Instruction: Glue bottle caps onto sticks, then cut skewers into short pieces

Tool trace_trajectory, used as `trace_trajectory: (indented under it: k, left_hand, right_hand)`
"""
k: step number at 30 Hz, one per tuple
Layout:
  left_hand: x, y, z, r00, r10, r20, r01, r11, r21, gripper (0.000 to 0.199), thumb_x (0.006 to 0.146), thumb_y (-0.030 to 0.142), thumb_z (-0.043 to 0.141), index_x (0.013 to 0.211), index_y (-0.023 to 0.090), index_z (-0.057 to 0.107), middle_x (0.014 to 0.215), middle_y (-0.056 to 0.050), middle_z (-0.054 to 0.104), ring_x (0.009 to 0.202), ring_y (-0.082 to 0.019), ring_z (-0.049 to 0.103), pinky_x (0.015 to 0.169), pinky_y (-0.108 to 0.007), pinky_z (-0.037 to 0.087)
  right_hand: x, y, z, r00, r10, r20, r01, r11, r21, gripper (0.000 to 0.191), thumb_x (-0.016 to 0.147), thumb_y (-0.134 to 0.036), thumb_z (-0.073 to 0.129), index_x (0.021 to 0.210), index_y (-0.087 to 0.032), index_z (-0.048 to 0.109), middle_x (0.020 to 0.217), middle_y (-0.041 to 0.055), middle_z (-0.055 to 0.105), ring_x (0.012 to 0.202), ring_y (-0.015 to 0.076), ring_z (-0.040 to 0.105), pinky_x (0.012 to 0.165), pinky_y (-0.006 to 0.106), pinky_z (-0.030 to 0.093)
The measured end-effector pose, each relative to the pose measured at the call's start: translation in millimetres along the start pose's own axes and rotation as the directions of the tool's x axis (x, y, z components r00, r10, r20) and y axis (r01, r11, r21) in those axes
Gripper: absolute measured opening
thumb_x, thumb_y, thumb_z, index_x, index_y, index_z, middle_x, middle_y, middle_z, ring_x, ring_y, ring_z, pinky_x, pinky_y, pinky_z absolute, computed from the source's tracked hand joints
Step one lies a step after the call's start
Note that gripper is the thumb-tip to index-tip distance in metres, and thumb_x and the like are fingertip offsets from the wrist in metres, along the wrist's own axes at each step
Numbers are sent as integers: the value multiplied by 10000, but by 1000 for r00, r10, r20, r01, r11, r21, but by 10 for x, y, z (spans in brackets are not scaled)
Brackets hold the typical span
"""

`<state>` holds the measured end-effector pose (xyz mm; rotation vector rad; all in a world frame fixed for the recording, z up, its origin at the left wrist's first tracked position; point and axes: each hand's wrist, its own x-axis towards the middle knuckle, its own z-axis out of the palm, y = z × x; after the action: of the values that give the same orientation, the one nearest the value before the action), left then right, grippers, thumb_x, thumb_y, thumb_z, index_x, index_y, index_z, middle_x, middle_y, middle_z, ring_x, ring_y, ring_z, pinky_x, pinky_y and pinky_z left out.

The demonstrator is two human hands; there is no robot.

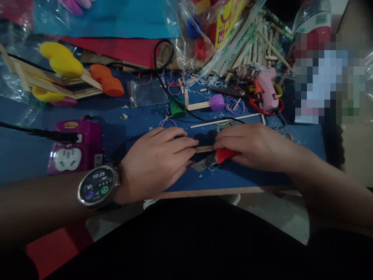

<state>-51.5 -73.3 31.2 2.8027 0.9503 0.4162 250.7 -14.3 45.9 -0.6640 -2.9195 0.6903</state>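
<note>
A short wooden stick lies low over the blue table between my two hands. My left hand, with a watch on its wrist, has its fingers closed on the stick's left end. My right hand grips a red-handled utility knife, and its fingertips meet the stick's right end. The bare knife blade points left, just on the near side of the stick and close to my left fingertips. Whether the blade touches the stick I cannot tell.
Beyond my hands lie a thin stick, a purple bottle cap, a green cap and a pink glue gun. A purple power strip sits at left. A black cable loops across. The table edge runs nearby.
</note>
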Motion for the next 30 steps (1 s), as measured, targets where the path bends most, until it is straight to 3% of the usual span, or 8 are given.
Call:
trace_trajectory:
  k: [10, 18, 30]
  left_hand:
    - [5, 7, 7, 999, -44, 8, 44, 999, -12, 267, 1100, 257, 622, 1286, 152, 783, 1442, -123, 800, 1330, -359, 731, 1065, -554, 639]
    - [-11, 10, 7, 998, -51, 21, 52, 998, -33, 256, 1079, 227, 646, 1268, 206, 818, 1441, -87, 808, 1358, -360, 706, 1086, -567, 615]
    - [-23, -9, 5, 1000, 13, 6, -13, 1000, 12, 281, 1092, 212, 590, 1233, 210, 832, 1394, -45, 841, 1364, -356, 723, 1030, -542, 613]
  right_hand:
    - [12, -8, -7, 1000, -1, -14, 1, 1000, 6, 287, 964, -86, 601, 1146, -207, 786, 1155, 87, 820, 1001, 254, 766, 840, 346, 538]
    - [10, -13, -3, 1000, 2, -19, -2, 1000, 6, 277, 968, -86, 596, 1122, -216, 785, 1147, 81, 818, 997, 250, 764, 834, 341, 532]
    - [10, -5, -5, 1000, 12, -9, -12, 999, 32, 275, 949, -75, 633, 1125, -215, 792, 1158, 81, 815, 1006, 253, 764, 838, 339, 521]
